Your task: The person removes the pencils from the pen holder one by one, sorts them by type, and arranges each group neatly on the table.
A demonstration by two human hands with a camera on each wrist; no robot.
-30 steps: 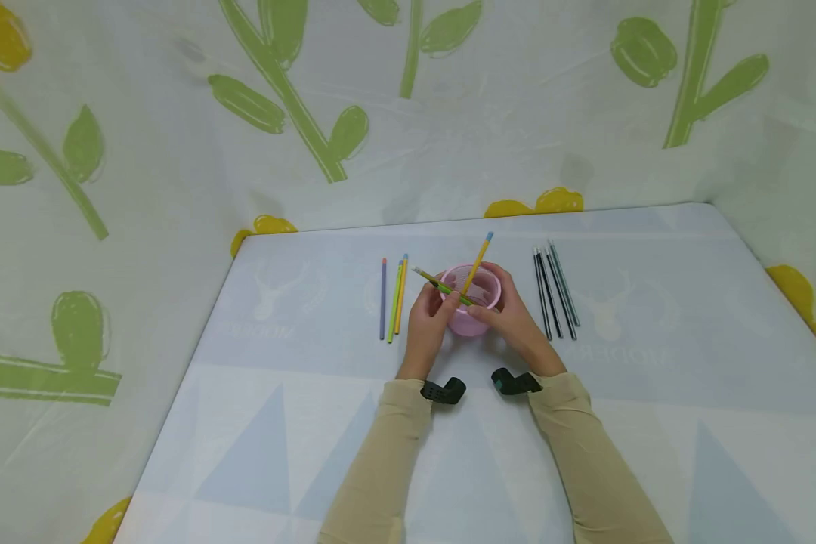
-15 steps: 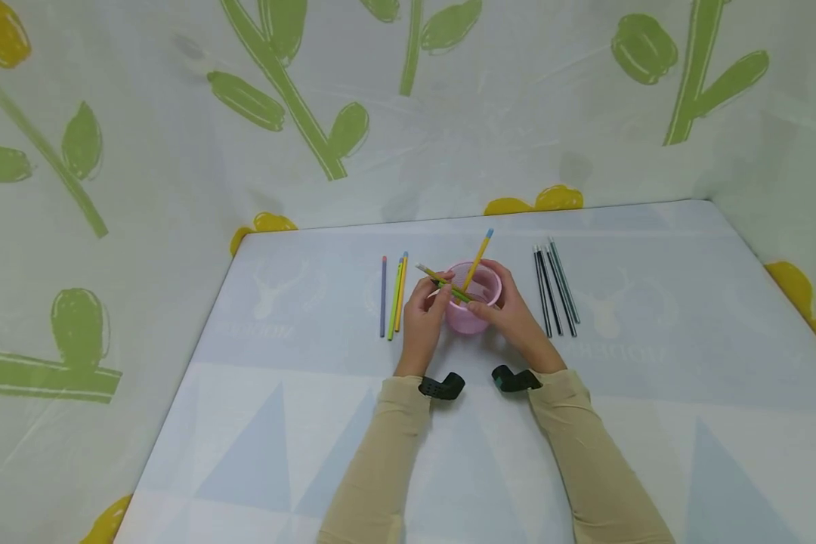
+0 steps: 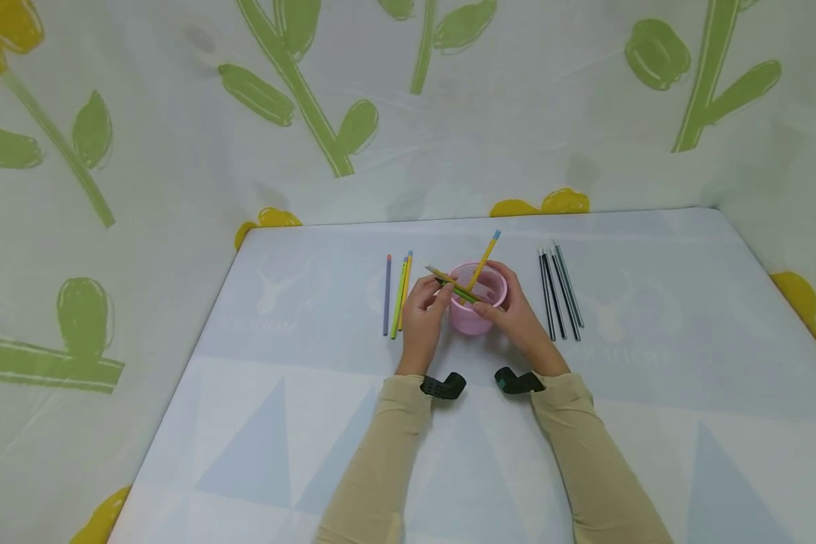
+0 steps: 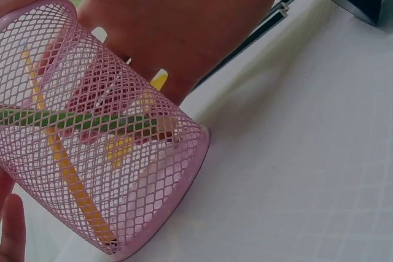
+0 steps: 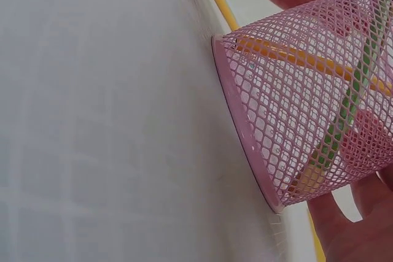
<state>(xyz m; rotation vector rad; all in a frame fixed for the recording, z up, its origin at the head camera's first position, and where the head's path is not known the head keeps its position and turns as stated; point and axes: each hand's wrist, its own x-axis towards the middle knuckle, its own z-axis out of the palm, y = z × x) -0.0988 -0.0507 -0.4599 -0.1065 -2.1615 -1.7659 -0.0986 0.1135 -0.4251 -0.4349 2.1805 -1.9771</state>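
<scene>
A pink mesh pen cup (image 3: 469, 323) stands between both hands, its base rim (image 5: 245, 136) right at the tabletop. My right hand (image 3: 525, 325) grips it from the right, thumb at the near rim. My left hand (image 3: 420, 325) pinches a green pencil (image 3: 464, 293) that slants across the cup's mouth. Through the mesh in the left wrist view, the sharpened end of this green pencil (image 4: 92, 121) shows inside, low in the cup. A yellow pencil (image 3: 487, 253) with a blue end leans in the cup, its upper half above the rim.
Left of the cup lie a purple pencil (image 3: 387, 296), a lime-green pencil (image 3: 398, 302) and a yellow pencil (image 3: 408, 276). Several dark pencils (image 3: 561, 295) lie to its right. The table's back edge (image 3: 353, 225) meets a leaf-patterned cloth wall (image 3: 517, 113).
The left fingers have drawn back from the cup's near rim, still pinching the green pencil. That pencil has slid slightly further right across the cup. The right hand keeps its grip.
</scene>
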